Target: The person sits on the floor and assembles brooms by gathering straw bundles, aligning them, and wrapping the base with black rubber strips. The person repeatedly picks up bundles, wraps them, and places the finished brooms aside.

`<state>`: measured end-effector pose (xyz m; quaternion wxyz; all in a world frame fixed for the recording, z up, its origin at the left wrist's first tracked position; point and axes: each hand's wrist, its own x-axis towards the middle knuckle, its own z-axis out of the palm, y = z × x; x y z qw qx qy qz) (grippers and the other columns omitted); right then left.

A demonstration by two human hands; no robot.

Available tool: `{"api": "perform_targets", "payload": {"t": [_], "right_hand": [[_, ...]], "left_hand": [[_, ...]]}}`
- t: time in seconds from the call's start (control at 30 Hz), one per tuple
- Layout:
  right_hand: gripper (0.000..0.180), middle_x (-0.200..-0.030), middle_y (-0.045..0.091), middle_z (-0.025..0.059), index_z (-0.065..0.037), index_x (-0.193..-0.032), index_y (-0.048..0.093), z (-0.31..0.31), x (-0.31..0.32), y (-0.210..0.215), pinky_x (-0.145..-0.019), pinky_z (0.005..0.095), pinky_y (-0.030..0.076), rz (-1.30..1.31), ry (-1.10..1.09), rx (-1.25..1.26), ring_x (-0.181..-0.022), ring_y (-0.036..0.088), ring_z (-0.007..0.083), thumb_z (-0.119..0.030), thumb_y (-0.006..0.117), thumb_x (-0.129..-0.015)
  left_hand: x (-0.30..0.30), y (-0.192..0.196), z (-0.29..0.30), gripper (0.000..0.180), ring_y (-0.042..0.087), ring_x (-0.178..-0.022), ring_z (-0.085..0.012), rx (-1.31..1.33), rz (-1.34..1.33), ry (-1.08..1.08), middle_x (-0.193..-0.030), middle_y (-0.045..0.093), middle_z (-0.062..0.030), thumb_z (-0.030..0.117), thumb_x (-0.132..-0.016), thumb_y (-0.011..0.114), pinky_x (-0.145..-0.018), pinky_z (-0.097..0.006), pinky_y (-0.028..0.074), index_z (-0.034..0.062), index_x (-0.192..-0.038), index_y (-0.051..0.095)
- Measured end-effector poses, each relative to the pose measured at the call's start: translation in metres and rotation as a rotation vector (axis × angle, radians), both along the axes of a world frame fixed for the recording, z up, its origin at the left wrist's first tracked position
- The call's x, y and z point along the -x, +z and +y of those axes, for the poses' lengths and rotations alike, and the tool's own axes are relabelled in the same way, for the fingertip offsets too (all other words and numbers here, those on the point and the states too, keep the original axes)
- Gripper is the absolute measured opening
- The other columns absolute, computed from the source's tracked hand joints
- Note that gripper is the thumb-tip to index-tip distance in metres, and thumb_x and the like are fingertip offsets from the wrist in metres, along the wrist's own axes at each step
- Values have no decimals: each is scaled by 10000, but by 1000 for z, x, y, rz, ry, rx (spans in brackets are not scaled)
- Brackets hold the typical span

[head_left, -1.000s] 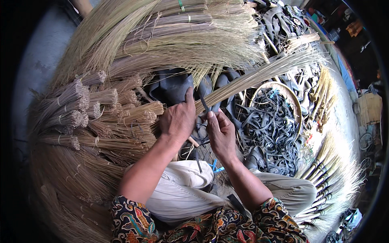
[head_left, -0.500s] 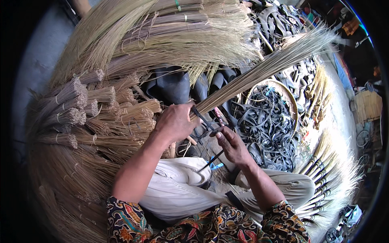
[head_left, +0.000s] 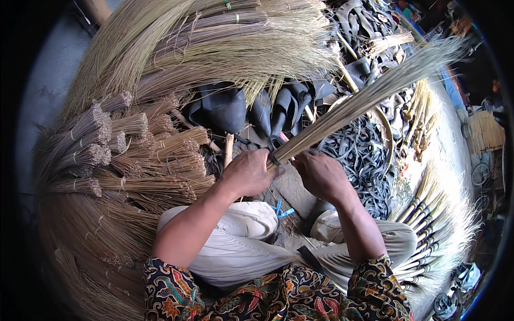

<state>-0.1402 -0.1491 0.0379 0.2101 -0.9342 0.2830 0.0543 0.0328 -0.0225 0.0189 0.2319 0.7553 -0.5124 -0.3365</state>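
Observation:
A long bundle of broom grass (head_left: 342, 112) slants from the middle up to the far right, its feathery tips outward. My left hand (head_left: 249, 172) is closed round its stem end. Just beyond those fingers, a black rubber strip (head_left: 274, 159) wraps the stems. My right hand (head_left: 324, 175) is close against the underside of the bundle, knuckles up and fingers curled in; its fingertips and the strip's loose end are mostly hidden.
Tied grass bundles (head_left: 134, 150) are heaped at the left, with longer grass (head_left: 230, 53) behind. Black rubber sheets (head_left: 222, 109) lie ahead. Cut rubber strips (head_left: 356, 160) fill a round basket (head_left: 386, 131) at right. Several bound brooms (head_left: 423, 230) lie near my right knee.
My right hand has risen from below to the bundle and turned knuckles up. The strip's tail that hung from it no longer shows. The bundle has shifted slightly right.

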Motion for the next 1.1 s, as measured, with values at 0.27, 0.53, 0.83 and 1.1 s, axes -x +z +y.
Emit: {"api": "perform_targets", "payload": {"t": [0.27, 0.53, 0.83, 1.1], "right_hand": [[446, -790, 728, 216, -10, -1186, 714, 5, -54, 6, -761, 474, 574, -106, -188, -110, -795, 732, 402, -395, 690, -962], [373, -682, 608, 37, 4, -1032, 667, 27, -37, -15, -625, 292, 505, -668, -299, -866, -676, 612, 101, -353, 575, -1091], [225, -784, 559, 117, -44, -1038, 623, 49, -11, -37, -705, 354, 485, -645, -166, -448, -771, 593, 154, -234, 522, -1104], [61, -804, 636, 212, -88, -1003, 597, 21, 40, -50, -680, 500, 512, -395, -156, -354, -801, 669, 441, -62, 545, -985]], "left_hand": [[11, -14, -12, 202, 734, -889, -450, -38, -311, 107, -886, 731, -275, 212, -897, 719, -789, -532, 588, 20, -954, 737], [-1, -21, -19, 237, 730, -900, -441, -27, -262, 165, -877, 740, -228, 284, -956, 634, -798, -568, 559, 81, -1077, 616], [-10, -26, -23, 325, 698, -921, -496, 41, -333, 252, -936, 726, -279, 172, -899, 685, -796, -577, 549, 56, -1194, 613], [-7, 19, -11, 367, 698, -808, -199, 3, 252, 46, -866, 744, -113, 205, -853, 779, -777, -357, 549, 39, -1175, 719]]}}
